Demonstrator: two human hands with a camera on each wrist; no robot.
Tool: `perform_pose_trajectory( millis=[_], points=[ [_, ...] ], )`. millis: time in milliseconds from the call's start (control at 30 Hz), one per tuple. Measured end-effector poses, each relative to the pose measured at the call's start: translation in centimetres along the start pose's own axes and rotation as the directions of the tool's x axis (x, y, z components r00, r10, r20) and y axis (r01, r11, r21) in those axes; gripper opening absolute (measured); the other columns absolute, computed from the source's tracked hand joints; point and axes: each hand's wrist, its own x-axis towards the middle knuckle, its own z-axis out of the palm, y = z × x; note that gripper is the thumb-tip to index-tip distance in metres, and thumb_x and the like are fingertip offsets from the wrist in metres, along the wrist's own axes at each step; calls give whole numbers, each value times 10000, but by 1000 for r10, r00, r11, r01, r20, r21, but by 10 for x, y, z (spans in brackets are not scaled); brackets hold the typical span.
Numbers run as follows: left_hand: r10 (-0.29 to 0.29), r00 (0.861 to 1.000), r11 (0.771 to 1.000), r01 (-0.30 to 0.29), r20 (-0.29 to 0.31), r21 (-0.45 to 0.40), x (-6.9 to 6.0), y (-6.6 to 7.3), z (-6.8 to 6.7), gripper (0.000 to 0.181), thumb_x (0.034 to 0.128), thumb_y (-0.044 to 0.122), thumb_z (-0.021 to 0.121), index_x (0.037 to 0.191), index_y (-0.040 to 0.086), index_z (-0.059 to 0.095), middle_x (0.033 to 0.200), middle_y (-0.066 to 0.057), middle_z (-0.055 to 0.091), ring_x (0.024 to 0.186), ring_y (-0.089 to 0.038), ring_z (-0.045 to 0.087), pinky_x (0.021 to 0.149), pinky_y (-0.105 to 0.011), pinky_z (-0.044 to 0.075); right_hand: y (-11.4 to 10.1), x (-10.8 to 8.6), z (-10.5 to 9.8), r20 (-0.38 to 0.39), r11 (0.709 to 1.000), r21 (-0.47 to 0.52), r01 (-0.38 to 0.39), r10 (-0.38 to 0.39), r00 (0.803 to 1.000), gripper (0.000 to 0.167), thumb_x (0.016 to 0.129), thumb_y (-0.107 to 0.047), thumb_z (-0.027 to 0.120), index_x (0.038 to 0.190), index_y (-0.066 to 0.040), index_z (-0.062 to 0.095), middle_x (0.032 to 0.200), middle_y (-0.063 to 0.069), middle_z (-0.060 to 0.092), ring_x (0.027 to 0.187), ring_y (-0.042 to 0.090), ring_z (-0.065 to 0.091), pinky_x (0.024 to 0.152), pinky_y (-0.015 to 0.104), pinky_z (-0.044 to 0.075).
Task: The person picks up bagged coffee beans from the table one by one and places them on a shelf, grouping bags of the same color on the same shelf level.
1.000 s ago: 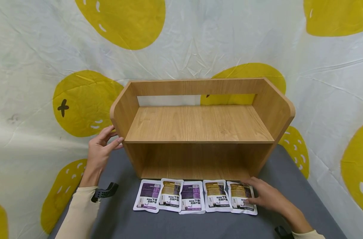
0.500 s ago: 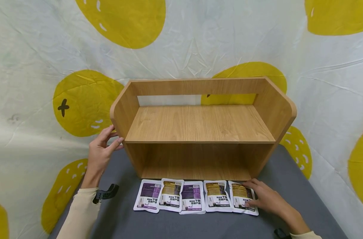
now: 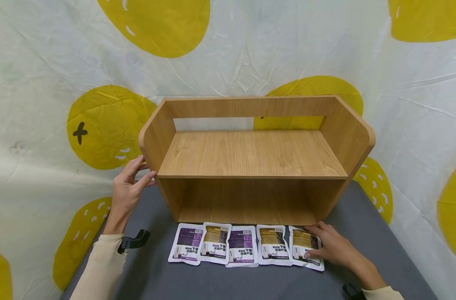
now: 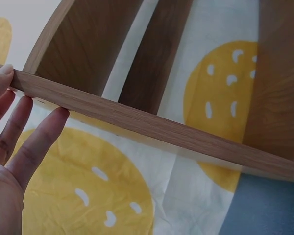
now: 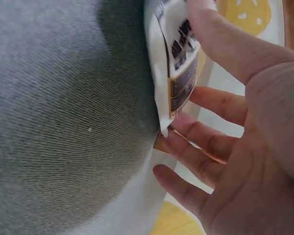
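A row of several white pouches lies on the grey table in front of a wooden shelf (image 3: 250,154). Some have purple labels, like the leftmost pouch (image 3: 186,243); others have brown-gold ones. At the right end of the row, my right hand (image 3: 334,246) holds the last brown-gold pouch (image 3: 304,248), thumb on its face and fingers at its top and side edge. That pouch (image 5: 179,63) still lies low by the cloth in the right wrist view. My left hand (image 3: 126,187) holds the shelf's left side panel (image 4: 137,120), thumb on one side of the edge and fingertips on the other.
Dark grey cloth covers the table (image 3: 213,285). The shelf has an upper board (image 3: 250,154) and a lower compartment (image 3: 246,200) facing me, just behind the pouches. A white curtain (image 3: 228,50) with yellow shapes hangs close behind and beside it.
My right thumb has shifted slightly on the end pouch, and that pouch has turned a little, its lower end moving right. My left hand stays on the shelf. The view shifts slightly.
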Motion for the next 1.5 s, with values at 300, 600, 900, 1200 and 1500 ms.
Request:
perform_pose_trajectory(
  millis=[300,600,900,1200,1500],
  points=[
    [0,1000,1000,0,18,-5,1,1,1,729,853,-201,674,1489,125,531,1380,-100,576,1148,-140,630,720,-264,625,10,-1,-2,-31,992,108,63,-60,998,814,574,-454,975,1172,8,673,1030,73,479,905,186,487,763,319,496],
    [3,1000,1000,-2,31,-30,2,0,0,718,852,-213,665,1486,96,529,1370,-81,580,1141,-146,630,722,-261,625,17,-1,-13,98,889,455,53,-109,989,699,776,-275,895,1317,30,574,1085,50,647,908,36,560,769,205,485],
    [-4,999,1000,5,35,-19,2,0,0,720,860,-206,662,1491,112,526,1366,-74,579,1140,-149,629,731,-264,624,19,-4,-14,131,811,584,-11,-81,988,703,868,-192,816,1444,47,491,1194,185,622,913,73,598,765,193,493],
    [-29,999,1000,29,30,2,1,-1,0,729,868,-183,671,1498,152,522,1381,-71,573,1151,-150,625,739,-259,620,15,-6,-18,58,792,604,91,-158,986,529,951,-177,727,1431,-17,572,1344,261,597,1035,9,570,801,177,525],
    [-15,999,1000,16,29,-27,2,0,0,706,870,-193,661,1491,113,523,1436,-82,564,1151,-145,623,736,-260,620,-1,-8,-34,14,785,615,78,-110,994,459,957,-181,718,1387,-50,627,1000,72,646,783,13,518,594,225,500]
  ],
)
